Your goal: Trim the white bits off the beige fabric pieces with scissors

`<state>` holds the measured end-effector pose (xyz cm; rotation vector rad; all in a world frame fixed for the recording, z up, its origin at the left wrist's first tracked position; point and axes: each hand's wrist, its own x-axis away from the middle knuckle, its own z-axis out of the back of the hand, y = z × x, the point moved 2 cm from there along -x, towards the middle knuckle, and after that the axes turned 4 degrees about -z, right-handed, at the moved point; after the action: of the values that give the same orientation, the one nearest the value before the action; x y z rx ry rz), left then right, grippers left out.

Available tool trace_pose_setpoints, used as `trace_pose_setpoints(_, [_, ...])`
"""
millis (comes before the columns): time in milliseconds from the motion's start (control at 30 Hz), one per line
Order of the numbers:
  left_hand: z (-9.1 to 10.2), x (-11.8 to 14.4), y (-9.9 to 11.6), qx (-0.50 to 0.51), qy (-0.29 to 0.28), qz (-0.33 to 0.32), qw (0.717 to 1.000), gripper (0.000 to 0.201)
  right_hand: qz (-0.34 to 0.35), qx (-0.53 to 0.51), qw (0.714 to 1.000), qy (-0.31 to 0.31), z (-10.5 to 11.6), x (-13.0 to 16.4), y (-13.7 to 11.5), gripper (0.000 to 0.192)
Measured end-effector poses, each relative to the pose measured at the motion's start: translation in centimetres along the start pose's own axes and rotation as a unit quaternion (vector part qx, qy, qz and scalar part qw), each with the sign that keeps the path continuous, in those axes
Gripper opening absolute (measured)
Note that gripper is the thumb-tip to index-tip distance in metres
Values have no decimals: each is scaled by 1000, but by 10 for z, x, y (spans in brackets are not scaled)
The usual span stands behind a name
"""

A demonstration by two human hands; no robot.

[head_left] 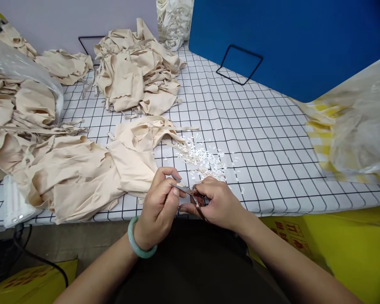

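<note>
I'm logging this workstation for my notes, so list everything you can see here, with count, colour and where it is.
table cover: one, white with a black grid, across the middle
fabric pieces: several heaps, beige, far centre, left side and near edge
white snippets: a scattered pile, white, just beyond the hands
clear plastic bag: one, right side, over yellow-striped material
second plastic bag: one, clear, far left, holding beige fabric
white strips: one bundle, top centre
blue panel: one, back right
wire stands: two, black, at the back
scissors: one small pair, metal, between both hands
bracelet: one, pale green, left wrist
left hand: pinching at the blade tip
right hand: gripping the scissors
</note>
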<state>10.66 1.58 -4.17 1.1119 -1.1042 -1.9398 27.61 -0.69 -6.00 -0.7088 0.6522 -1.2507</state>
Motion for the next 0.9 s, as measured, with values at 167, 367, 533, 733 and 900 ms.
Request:
trace_pose_setpoints(167, [-5,-2,1,6,-12,7,1000,28,-16,-7,1000,18,1,6,4,59])
trace_pose_setpoints(367, [-19,-8,1,6,-52,-8,999,26,-43,33,995,80,2,25,16,62])
trace_pose_setpoints(533, [-31,-11,-2,39,-99,18,994,26,-127,25,985,115,4,40,28,64])
trace_pose_setpoints(733, [-32,-11,-6,92,-93,107,986,31,-269,-109,953,87,21,48,38,51])
trace_pose_setpoints(900, [-26,-5,-9,130,-66,137,980,33,-223,15,969,102,39,41,33,43])
